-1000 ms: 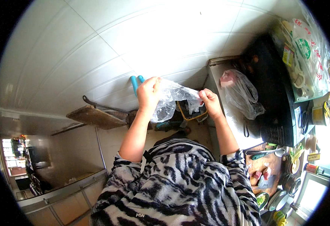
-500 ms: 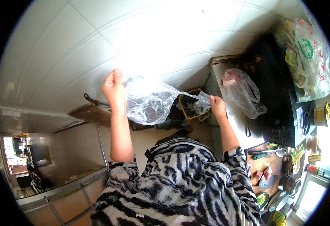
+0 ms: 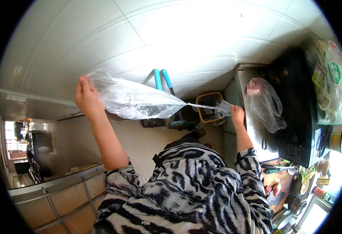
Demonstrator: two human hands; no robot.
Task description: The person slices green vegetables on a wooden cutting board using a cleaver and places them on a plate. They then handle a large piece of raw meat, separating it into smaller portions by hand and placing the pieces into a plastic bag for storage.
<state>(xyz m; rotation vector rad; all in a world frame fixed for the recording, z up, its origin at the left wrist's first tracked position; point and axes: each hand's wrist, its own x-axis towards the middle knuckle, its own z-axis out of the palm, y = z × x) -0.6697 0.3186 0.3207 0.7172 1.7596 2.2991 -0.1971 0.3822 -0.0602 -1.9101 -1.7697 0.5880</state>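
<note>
A clear plastic bag (image 3: 139, 99) is stretched sideways between my two hands. Its wide end is pinched in the fingers of my left hand (image 3: 88, 95), out to the left. From there it narrows to a twisted or knotted point near the middle. The thin, loose end beyond is gripped by my right hand (image 3: 237, 114). Beneath and behind that end, on the floor, stands a bin with a yellow rim (image 3: 210, 93). What the bin holds is hard to make out.
Blue-handled cleaning tools (image 3: 157, 80) lean on the white wall. At right, a counter carries another clear bag (image 3: 270, 103) with something pink inside, beside a black appliance (image 3: 295, 97). A cutting board (image 3: 276, 181) with pieces of meat lies nearer. Metal-framed panels (image 3: 61, 202) stand at lower left.
My left hand has moved left and slightly down, drawing the bag longer and tauter. The right hand still grips the thin end. The view has shifted, revealing the blue handles.
</note>
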